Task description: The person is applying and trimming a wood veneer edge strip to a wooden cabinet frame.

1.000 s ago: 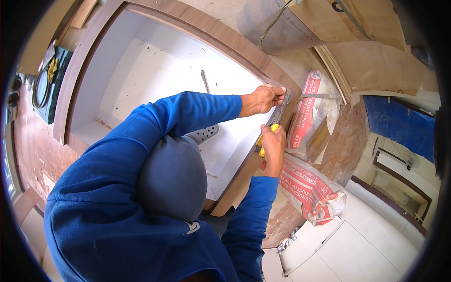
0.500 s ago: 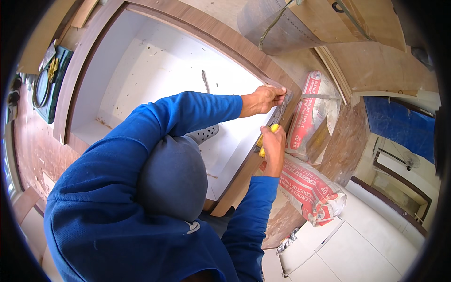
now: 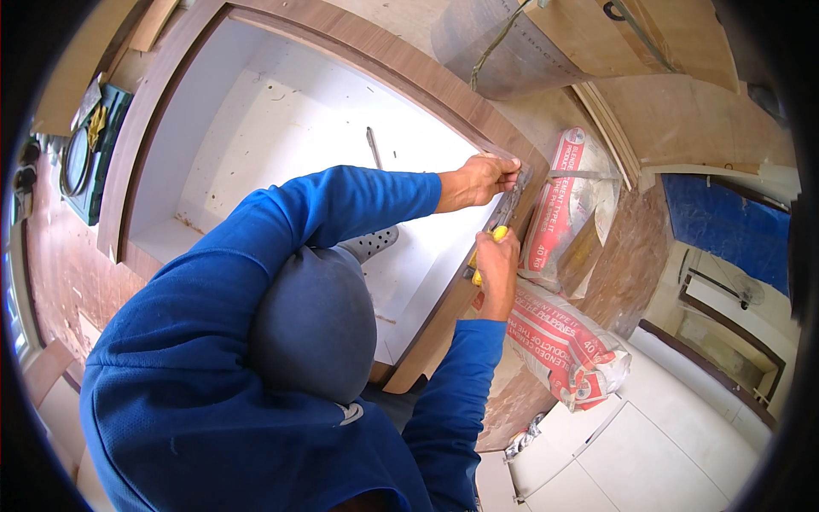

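A wood-grain cabinet frame [image 3: 444, 90] with a white interior [image 3: 316, 111] lies beneath my arms. My left hand [image 3: 482, 182] is closed in a pinch at the right-hand edge of the frame, near its far corner. What those fingers hold is too small to make out. Just nearer to me, my right hand [image 3: 497, 263] wraps round a yellow-handled tool [image 3: 500, 232] against the same edge. The palm hides part of this tool, so its kind is unclear. Between the hands, a greyish strip [image 3: 509, 205] runs along the edge. A thin metal rod-like tool [image 3: 374, 147] lies inside the cabinet.
Two red-and-white cement bags [image 3: 559, 209] lie right of the frame. A grey perforated clog [image 3: 375, 244] stands inside the cabinet. At far left sits a green tool case [image 3: 90, 171]. A large grey cylinder [image 3: 503, 51] and plywood boards [image 3: 636, 38] occupy the far right.
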`<state>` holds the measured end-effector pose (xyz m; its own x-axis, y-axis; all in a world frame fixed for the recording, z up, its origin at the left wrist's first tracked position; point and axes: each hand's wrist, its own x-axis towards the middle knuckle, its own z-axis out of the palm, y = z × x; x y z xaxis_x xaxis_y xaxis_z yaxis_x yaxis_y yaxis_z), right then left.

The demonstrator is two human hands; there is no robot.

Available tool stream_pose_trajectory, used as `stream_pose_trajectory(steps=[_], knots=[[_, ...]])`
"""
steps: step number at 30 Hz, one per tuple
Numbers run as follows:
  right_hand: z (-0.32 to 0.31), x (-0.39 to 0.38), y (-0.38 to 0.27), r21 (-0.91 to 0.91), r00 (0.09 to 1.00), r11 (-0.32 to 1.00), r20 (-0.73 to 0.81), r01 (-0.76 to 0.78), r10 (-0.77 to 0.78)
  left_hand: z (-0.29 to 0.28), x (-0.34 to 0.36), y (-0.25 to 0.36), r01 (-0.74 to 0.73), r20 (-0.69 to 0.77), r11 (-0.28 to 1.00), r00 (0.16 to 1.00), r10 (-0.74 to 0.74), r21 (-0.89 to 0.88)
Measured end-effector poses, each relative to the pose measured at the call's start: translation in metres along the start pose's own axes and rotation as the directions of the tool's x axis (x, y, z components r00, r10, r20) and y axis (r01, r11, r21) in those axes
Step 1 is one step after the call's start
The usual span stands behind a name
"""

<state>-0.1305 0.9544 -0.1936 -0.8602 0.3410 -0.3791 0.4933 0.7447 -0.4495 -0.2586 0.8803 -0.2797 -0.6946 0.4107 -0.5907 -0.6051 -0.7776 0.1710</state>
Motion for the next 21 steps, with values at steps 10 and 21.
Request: stream_pose_trajectory(steps=[10,21], knots=[[0.013,-0.003,-0.012,0.019,0.995,0.999,-0.102,0.026,-0.024,0.002,-0.006,0.001,0.003,-0.006,1.000,1.000,-0.003,0.005],[0.013,-0.012,0.007,0.419,0.989,0.904,-0.082,-0.078,0.124,-0.004,-0.006,-0.003,-0.020,0.030,0.994,0.999,0.017,0.107]])
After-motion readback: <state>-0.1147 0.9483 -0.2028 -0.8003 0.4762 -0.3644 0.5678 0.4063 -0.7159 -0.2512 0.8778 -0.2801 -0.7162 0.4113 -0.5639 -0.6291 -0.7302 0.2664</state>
